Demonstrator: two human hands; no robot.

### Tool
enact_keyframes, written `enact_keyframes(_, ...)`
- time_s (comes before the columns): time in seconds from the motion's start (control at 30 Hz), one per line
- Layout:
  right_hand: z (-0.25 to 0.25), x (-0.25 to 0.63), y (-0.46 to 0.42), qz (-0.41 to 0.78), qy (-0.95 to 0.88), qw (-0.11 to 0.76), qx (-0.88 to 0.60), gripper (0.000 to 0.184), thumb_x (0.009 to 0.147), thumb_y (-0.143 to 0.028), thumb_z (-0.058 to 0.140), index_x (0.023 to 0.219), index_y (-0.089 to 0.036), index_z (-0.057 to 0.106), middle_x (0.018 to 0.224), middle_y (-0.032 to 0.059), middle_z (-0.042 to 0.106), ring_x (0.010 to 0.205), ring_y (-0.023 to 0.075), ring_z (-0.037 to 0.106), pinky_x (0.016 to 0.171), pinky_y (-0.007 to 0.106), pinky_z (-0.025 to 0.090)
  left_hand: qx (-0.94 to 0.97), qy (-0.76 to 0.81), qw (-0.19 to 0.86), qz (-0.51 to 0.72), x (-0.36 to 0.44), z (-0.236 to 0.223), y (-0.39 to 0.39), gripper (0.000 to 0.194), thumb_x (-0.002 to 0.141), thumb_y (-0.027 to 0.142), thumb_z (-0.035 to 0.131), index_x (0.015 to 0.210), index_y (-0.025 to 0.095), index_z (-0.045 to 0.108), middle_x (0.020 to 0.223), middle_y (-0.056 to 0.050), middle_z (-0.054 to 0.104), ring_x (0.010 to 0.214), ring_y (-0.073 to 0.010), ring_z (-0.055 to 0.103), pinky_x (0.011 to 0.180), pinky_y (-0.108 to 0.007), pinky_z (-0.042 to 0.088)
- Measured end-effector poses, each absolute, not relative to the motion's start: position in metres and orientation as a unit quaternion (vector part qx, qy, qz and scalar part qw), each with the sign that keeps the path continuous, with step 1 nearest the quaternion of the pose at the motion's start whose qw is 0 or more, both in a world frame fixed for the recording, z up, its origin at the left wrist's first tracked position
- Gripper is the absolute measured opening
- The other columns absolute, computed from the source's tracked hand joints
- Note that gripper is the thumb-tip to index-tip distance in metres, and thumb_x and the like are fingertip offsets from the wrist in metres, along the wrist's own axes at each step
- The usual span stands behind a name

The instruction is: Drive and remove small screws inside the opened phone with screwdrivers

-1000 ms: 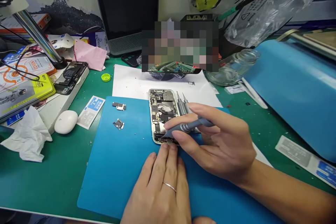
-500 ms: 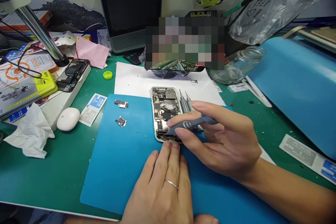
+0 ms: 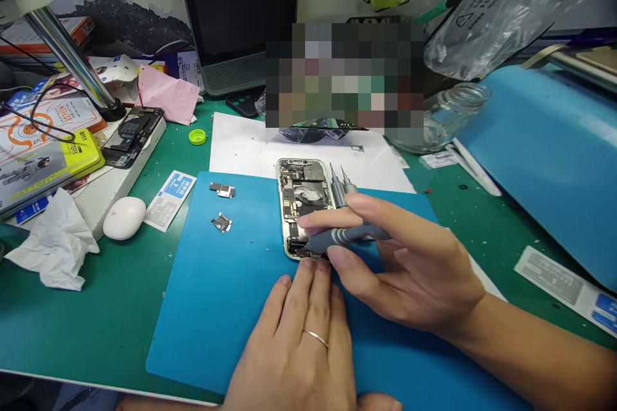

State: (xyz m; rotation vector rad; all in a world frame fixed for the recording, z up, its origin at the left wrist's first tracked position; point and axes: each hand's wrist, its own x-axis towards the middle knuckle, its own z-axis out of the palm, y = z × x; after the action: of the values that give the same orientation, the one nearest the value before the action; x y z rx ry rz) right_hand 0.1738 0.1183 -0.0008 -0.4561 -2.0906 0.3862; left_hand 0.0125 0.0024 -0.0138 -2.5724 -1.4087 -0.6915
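An opened smartphone (image 3: 308,196) lies face up on the blue mat (image 3: 207,308), its inner parts bare. My left hand (image 3: 303,340), with a ring on one finger, lies flat with its fingers stretched out and fingertips against the phone's bottom edge. Between thumb and fingers, my right hand (image 3: 409,257) grips a grey tapered hand tool (image 3: 349,235) with pale rings; its tip is at the phone's lower end. Two grey screwdrivers (image 3: 338,189) lie to the right of the phone, partly hidden by my right hand. Two small phone parts, a metal-plated piece (image 3: 222,190) and a squarish module (image 3: 222,223), rest to the left.
Tiny screws (image 3: 260,245) dot the mat. White paper (image 3: 241,141) lies behind the phone, near a glass jar (image 3: 448,119). At left are a white earbud case (image 3: 124,218), a crumpled tissue (image 3: 53,237), boxes and a lamp post (image 3: 72,58). A screen device (image 3: 243,13) stands behind.
My right hand and the grey tool have shifted and tilted slightly, and a finger now reaches farther left over the phone. My left hand and the phone stay in place.
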Motion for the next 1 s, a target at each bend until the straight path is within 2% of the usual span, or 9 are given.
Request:
enact_keyframes(0.2,0.0028,0.1733,0.1185,0.158,-0.865,0.441,-0.181,0.086,0.093,0.0,0.065,0.166,-0.031,0.032,0.13,0.0106,0.077,0.111,0.0198,0.078,0.093,0.033,0.069,-0.847,-0.472,0.064,-0.235,0.013,-0.0131,0.0021,0.061,0.116,0.049,0.026,0.132,0.004,0.065,0.143,-0.016,0.067,0.14,-0.0291,0.058,0.118,-0.039,0.039)
enact_keyframes(0.37,0.0021,0.1719,0.1199,0.165,-0.856,0.452,-0.188,0.086,0.092,0.001,0.061,0.166,-0.029,0.03,0.135,0.0123,0.074,0.12,0.0228,0.075,0.097,0.038,0.068,-0.853,-0.467,0.06,-0.226,0.0121,-0.0138,0.0023,0.063,0.116,0.051,0.026,0.136,0.004,0.063,0.149,-0.016,0.063,0.144,-0.0288,0.055,0.119,-0.038,0.038)
enact_keyframes(0.63,0.0015,0.1711,0.1184,0.166,-0.856,0.45,-0.194,0.087,0.092,-0.001,0.063,0.165,-0.034,0.029,0.137,0.0113,0.074,0.116,0.0265,0.077,0.089,0.04,0.071,-0.852,-0.467,0.063,-0.229,0.0118,-0.0142,0.0003,0.063,0.116,0.051,0.026,0.137,0.004,0.063,0.149,-0.016,0.063,0.145,-0.029,0.053,0.12,-0.038,0.038)
enact_keyframes(0.83,0.001,0.1676,0.12,0.153,-0.847,0.471,-0.196,0.087,0.091,-0.002,0.068,0.163,-0.034,0.034,0.112,0.0053,0.082,0.088,0.0191,0.082,0.081,0.031,0.072,-0.851,-0.473,0.057,-0.218,0.0121,-0.012,0.002,0.064,0.117,0.05,0.024,0.134,0.005,0.065,0.147,-0.016,0.065,0.145,-0.0292,0.054,0.12,-0.039,0.037)
enact_keyframes(1.0,0.0016,0.1675,0.1198,0.164,-0.825,0.505,-0.196,0.085,0.089,-0.001,0.07,0.162,-0.033,0.038,0.104,0.0049,0.081,0.081,0.0198,0.081,0.072,0.031,0.072,-0.853,-0.472,0.058,-0.215,0.012,-0.0091,0.0022,0.064,0.116,0.052,0.026,0.135,0.005,0.065,0.146,-0.015,0.065,0.144,-0.028,0.055,0.119,-0.038,0.037)
